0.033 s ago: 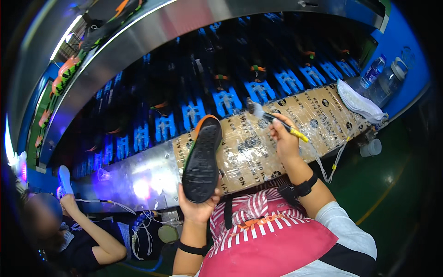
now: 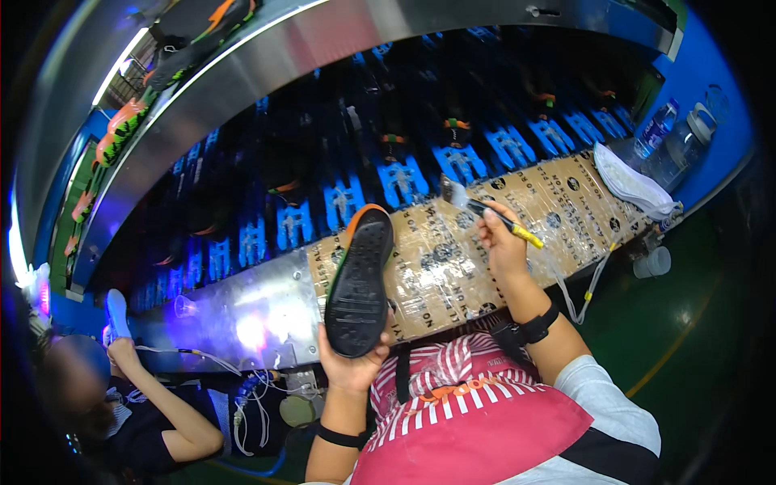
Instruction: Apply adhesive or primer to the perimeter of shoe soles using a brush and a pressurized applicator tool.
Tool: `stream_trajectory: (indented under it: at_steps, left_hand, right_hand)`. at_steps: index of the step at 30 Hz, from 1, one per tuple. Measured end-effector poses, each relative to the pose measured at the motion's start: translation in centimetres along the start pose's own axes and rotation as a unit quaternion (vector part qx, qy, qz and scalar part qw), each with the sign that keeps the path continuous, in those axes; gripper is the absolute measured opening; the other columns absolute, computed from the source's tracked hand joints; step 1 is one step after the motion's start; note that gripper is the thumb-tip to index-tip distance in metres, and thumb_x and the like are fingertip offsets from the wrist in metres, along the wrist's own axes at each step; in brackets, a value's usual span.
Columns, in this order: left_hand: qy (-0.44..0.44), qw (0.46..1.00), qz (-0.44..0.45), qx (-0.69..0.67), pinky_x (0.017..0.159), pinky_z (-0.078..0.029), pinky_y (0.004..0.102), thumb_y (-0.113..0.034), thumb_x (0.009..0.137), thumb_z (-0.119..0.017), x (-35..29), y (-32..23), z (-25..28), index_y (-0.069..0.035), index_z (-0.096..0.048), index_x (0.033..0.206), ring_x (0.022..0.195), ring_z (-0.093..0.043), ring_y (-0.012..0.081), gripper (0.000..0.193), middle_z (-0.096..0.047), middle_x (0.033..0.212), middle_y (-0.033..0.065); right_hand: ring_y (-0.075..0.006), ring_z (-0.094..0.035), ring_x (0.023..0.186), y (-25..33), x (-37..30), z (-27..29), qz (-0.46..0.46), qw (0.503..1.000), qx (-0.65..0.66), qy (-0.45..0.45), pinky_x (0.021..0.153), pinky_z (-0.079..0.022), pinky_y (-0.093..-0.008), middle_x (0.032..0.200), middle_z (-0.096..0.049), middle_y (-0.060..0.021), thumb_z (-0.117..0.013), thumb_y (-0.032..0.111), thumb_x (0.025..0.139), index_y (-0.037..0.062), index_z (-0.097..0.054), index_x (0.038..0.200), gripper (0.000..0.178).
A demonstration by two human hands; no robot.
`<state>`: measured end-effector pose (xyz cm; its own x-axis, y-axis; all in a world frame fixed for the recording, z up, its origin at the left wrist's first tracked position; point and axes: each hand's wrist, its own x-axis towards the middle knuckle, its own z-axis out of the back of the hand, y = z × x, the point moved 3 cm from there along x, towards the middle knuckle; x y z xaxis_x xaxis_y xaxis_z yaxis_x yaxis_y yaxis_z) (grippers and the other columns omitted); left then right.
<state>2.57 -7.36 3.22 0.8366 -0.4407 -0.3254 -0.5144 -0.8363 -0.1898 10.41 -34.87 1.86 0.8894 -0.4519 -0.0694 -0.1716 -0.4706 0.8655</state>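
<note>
My left hand (image 2: pixel 353 368) grips the heel end of a shoe sole (image 2: pixel 360 283). Black and ridged on the face I see, the sole has an orange toe edge and a green strip along its left side. It is held upright over the near edge of a cardboard-covered ledge (image 2: pixel 440 279). In my right hand (image 2: pixel 505 242) is a brush (image 2: pixel 485 208) with a dark and yellow handle. Its pale, dark-tipped bristles point up and left, apart from the sole, above the cardboard.
Beyond the ledge, a dark machine carries rows of blue-lit holders (image 2: pixel 402 179). A white shoe-shaped piece (image 2: pixel 630 179), a bottle (image 2: pixel 656 129) and a clear jug (image 2: pixel 683 149) are at the right. At the left, a co-worker (image 2: pixel 162 404) holds a pale blue-lit sole (image 2: pixel 117 314). Loose cables (image 2: pixel 246 404) hang between us.
</note>
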Motion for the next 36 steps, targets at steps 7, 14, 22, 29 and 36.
stream_trajectory:
  at_steps: [7,14,22,29,36]
  left_hand:
    - [-0.054,0.993,-0.089,0.047,0.048,-0.042,0.0303,-0.062,0.080,-0.032,-0.4,-0.9,2.7,-0.012,-0.048,0.119,0.075,-0.057,0.0322,0.065,-0.056,0.109,0.0144]
    - [-0.166,0.952,-0.257,0.034,0.047,-0.046,0.0273,-0.061,0.084,-0.029,-1.4,-4.1,4.6,-0.013,-0.054,0.111,0.069,-0.059,0.0283,0.061,-0.060,0.096,0.0087]
    - [-0.168,0.939,-0.299,0.018,0.047,-0.047,0.0255,-0.047,0.085,-0.038,-3.3,-6.6,7.2,-0.010,-0.056,0.108,0.075,-0.060,0.0282,0.048,-0.060,0.097,0.0101]
    - [-0.334,0.871,-0.354,-0.063,0.064,-0.050,0.0326,-0.044,0.083,-0.042,-5.7,-4.7,3.3,-0.009,-0.051,0.110,0.078,-0.057,0.0276,0.045,-0.057,0.107,0.0140]
    - [-0.306,0.938,-0.061,0.149,0.057,-0.051,0.0300,-0.031,0.086,-0.045,-10.1,-1.4,2.8,-0.004,-0.043,0.113,0.074,-0.060,0.0257,0.038,-0.056,0.102,0.0239]
  right_hand:
    - [-0.0102,-0.051,0.055,-1.9,1.6,2.4,-0.051,0.989,0.138,0.032,0.048,-0.038,-0.0204,0.069,-0.056,-0.0050,-0.061,0.011,0.082,0.0004,-0.054,0.099,0.022]
    - [-0.0114,-0.050,0.057,-2.0,1.7,2.9,-0.087,0.982,0.155,0.069,0.049,-0.038,-0.0220,0.071,-0.056,-0.0067,-0.057,0.010,0.083,0.0016,-0.054,0.099,0.018]
    - [-0.0117,-0.050,0.058,-1.9,1.5,2.9,-0.090,0.981,0.154,0.079,0.050,-0.038,-0.0219,0.072,-0.056,-0.0067,-0.058,0.011,0.083,0.0024,-0.053,0.100,0.019]
    - [-0.0117,-0.051,0.058,-1.9,1.4,3.0,-0.093,0.982,0.148,0.072,0.049,-0.038,-0.0223,0.072,-0.056,-0.0064,-0.057,0.012,0.084,0.0031,-0.052,0.102,0.020]
    - [-0.0126,-0.050,0.058,-1.6,1.6,2.5,-0.077,0.977,0.184,0.078,0.049,-0.037,-0.0223,0.072,-0.056,-0.0067,-0.054,0.014,0.086,0.0027,-0.050,0.103,0.021]
